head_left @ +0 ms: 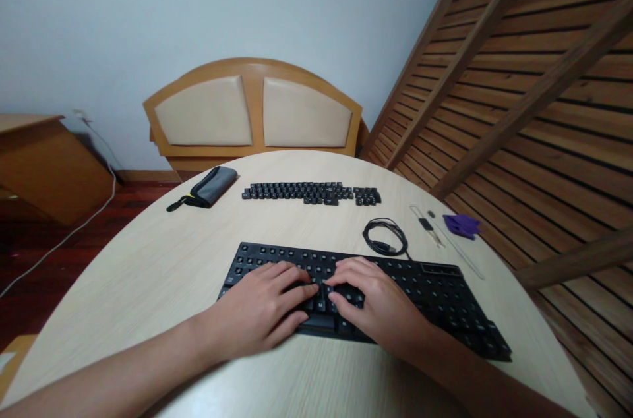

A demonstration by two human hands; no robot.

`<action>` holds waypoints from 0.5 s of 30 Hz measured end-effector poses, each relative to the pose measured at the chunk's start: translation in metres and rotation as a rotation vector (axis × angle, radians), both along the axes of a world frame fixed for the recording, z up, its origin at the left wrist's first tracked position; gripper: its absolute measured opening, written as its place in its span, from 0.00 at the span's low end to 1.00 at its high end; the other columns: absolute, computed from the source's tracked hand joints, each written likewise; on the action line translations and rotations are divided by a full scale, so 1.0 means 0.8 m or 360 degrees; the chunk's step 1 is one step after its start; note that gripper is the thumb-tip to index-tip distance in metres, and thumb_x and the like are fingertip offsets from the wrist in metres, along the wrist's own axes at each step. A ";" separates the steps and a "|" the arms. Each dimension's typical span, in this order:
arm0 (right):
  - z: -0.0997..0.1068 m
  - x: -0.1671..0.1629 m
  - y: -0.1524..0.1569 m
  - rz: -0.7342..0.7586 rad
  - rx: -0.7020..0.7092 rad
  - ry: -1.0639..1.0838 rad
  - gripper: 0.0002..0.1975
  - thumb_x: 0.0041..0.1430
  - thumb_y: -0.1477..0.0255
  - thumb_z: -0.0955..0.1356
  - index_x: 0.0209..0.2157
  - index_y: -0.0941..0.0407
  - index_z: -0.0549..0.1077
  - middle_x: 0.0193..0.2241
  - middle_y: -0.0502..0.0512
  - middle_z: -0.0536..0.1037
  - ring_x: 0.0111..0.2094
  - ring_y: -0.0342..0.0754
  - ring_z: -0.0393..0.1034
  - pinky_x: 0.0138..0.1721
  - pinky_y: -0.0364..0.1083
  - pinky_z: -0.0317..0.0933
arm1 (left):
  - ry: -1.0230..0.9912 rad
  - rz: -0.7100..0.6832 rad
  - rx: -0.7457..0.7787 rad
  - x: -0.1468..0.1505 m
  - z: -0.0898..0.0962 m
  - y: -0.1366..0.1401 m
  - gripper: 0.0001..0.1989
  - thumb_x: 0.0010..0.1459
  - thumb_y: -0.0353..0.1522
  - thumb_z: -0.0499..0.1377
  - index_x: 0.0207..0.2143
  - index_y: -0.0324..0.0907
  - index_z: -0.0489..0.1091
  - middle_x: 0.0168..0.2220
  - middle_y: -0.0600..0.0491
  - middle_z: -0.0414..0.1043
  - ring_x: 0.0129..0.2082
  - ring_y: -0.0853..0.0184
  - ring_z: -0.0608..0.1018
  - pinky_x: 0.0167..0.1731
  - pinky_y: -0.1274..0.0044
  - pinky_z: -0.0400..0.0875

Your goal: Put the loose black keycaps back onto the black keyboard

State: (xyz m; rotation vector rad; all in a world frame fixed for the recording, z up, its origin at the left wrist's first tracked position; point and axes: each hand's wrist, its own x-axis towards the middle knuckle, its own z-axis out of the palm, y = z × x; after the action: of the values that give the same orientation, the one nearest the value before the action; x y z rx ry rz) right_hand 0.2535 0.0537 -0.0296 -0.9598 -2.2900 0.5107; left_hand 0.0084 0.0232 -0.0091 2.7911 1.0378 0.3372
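Leftmost, on the far left of the round pale wooden table (148, 299), a grey-and-black fabric pouch (213, 188); nearer, the left hand (267, 304), palm down on the keys, clasping nothing visible. Far middle, rows of loose black plastic keycaps (297, 191). Near middle to right, under both hands, a long black keyboard (430, 289), partly without caps. Next, the right hand (380, 304), thumb and forefinger close together over a key, pinching or merely touching: impossible to tell. Beyond, a coiled black cable (383, 248); far right, a crumpled purple cloth (461, 225).
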 end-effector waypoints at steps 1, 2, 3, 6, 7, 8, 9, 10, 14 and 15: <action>0.000 0.000 0.000 0.0005 -0.0003 0.0002 0.09 0.54 0.77 0.72 0.38 0.55 0.79 0.39 0.56 0.81 0.45 0.54 0.74 0.49 0.54 0.67 | 0.0000 0.0000 0.0002 0.000 0.000 0.000 0.18 0.68 0.35 0.51 0.58 0.43 0.66 0.53 0.45 0.70 0.50 0.55 0.73 0.50 0.59 0.72; 0.000 0.000 0.000 0.0014 -0.0003 0.0001 0.08 0.54 0.77 0.72 0.38 0.55 0.79 0.39 0.56 0.81 0.45 0.54 0.74 0.49 0.54 0.67 | -0.0001 0.0001 0.0004 0.000 0.000 -0.001 0.18 0.68 0.35 0.52 0.58 0.43 0.66 0.53 0.45 0.70 0.50 0.55 0.73 0.50 0.59 0.72; 0.000 0.000 0.000 0.0024 -0.0001 0.0002 0.08 0.54 0.77 0.72 0.38 0.55 0.79 0.39 0.56 0.81 0.45 0.54 0.74 0.50 0.54 0.67 | -0.0003 0.0001 0.0008 -0.001 0.000 -0.001 0.18 0.68 0.35 0.52 0.58 0.43 0.66 0.53 0.45 0.70 0.50 0.55 0.73 0.50 0.59 0.72; -0.001 -0.001 0.001 0.0022 -0.0012 0.0007 0.08 0.55 0.77 0.72 0.38 0.56 0.79 0.39 0.57 0.81 0.45 0.54 0.73 0.49 0.53 0.68 | -0.0009 -0.0003 0.0011 -0.001 -0.001 -0.002 0.18 0.68 0.35 0.52 0.58 0.42 0.66 0.53 0.45 0.70 0.50 0.55 0.73 0.50 0.60 0.72; -0.001 -0.001 0.001 0.0015 -0.0018 0.0010 0.08 0.55 0.77 0.72 0.38 0.56 0.79 0.39 0.57 0.81 0.45 0.54 0.73 0.49 0.53 0.68 | -0.0009 -0.0003 0.0012 -0.001 -0.001 -0.003 0.18 0.68 0.35 0.52 0.58 0.42 0.66 0.53 0.45 0.70 0.50 0.55 0.73 0.50 0.60 0.72; -0.001 -0.001 0.000 0.0010 -0.0023 0.0015 0.08 0.55 0.78 0.71 0.38 0.56 0.79 0.39 0.57 0.81 0.45 0.53 0.73 0.48 0.53 0.68 | -0.0009 -0.0002 0.0013 -0.001 -0.001 -0.002 0.18 0.68 0.35 0.52 0.58 0.42 0.66 0.53 0.45 0.70 0.50 0.55 0.73 0.50 0.60 0.72; -0.001 -0.001 0.000 0.0010 -0.0022 0.0019 0.08 0.55 0.78 0.71 0.38 0.56 0.79 0.39 0.57 0.81 0.45 0.53 0.73 0.48 0.52 0.68 | -0.0008 -0.0002 0.0013 -0.001 -0.001 -0.002 0.18 0.68 0.35 0.52 0.58 0.42 0.66 0.53 0.45 0.70 0.51 0.55 0.73 0.50 0.60 0.72; -0.001 -0.001 0.000 0.0010 -0.0017 0.0021 0.08 0.56 0.78 0.71 0.38 0.56 0.79 0.39 0.57 0.80 0.45 0.53 0.73 0.48 0.52 0.68 | -0.0008 0.0000 0.0013 -0.001 -0.001 -0.002 0.18 0.68 0.35 0.52 0.58 0.43 0.66 0.53 0.45 0.70 0.51 0.55 0.73 0.50 0.60 0.72; -0.001 -0.002 -0.002 0.0007 0.0023 0.0006 0.08 0.55 0.78 0.71 0.38 0.56 0.78 0.38 0.56 0.81 0.45 0.53 0.74 0.48 0.52 0.69 | -0.0013 0.0001 0.0012 -0.001 -0.001 0.000 0.18 0.68 0.36 0.52 0.58 0.43 0.67 0.53 0.46 0.70 0.50 0.55 0.73 0.50 0.60 0.72; -0.001 -0.002 -0.002 0.0003 0.0035 -0.0003 0.08 0.55 0.78 0.72 0.37 0.56 0.78 0.38 0.56 0.81 0.44 0.53 0.74 0.48 0.52 0.69 | -0.0017 0.0001 0.0015 -0.001 -0.001 0.000 0.18 0.68 0.35 0.52 0.58 0.42 0.67 0.52 0.46 0.71 0.50 0.55 0.73 0.50 0.60 0.72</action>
State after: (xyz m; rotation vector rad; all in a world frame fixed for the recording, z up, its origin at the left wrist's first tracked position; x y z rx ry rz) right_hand 0.2520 0.0517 -0.0302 -0.9478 -2.2939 0.4847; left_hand 0.0077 0.0236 -0.0101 2.7942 1.0375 0.3574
